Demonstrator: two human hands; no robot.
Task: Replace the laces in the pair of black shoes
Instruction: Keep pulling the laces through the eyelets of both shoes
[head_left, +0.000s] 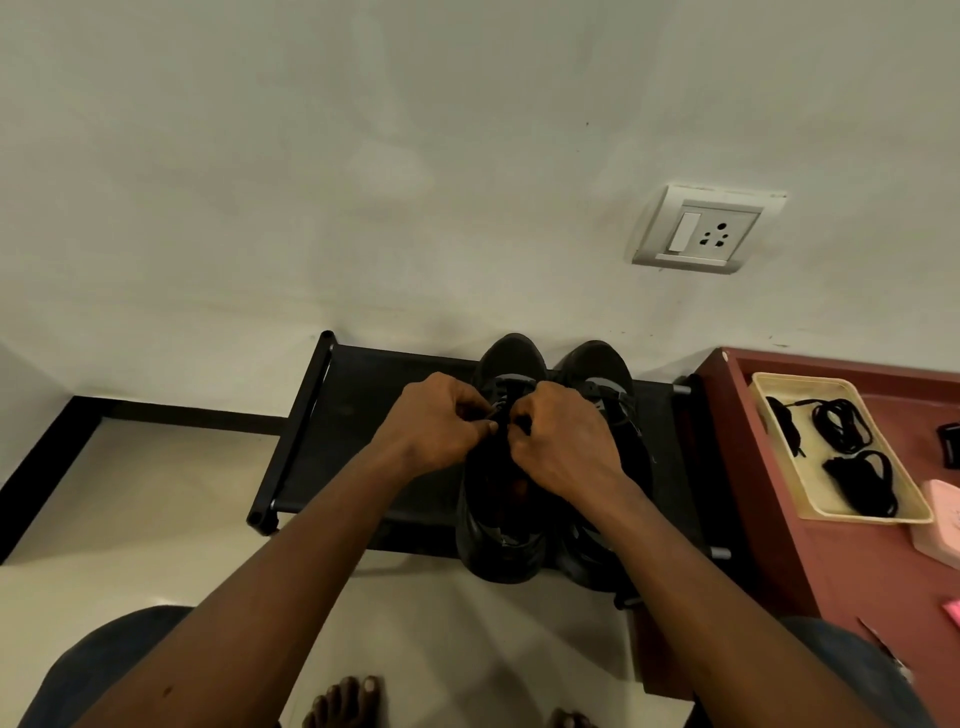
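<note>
The pair of black shoes sits at centre frame, toes toward the wall, on a low black rack, which raises it within easy reach. Over the shoe nearer the frame's left, the left hand and right hand meet knuckle to knuckle, fingers curled, each pinching a dark lace, probably working it through the eyelets; the hands hide the eyelets themselves. At right, a cream tray on a reddish table keeps coiled laces close by. A wall socket sits upper right, out of the way.
</note>
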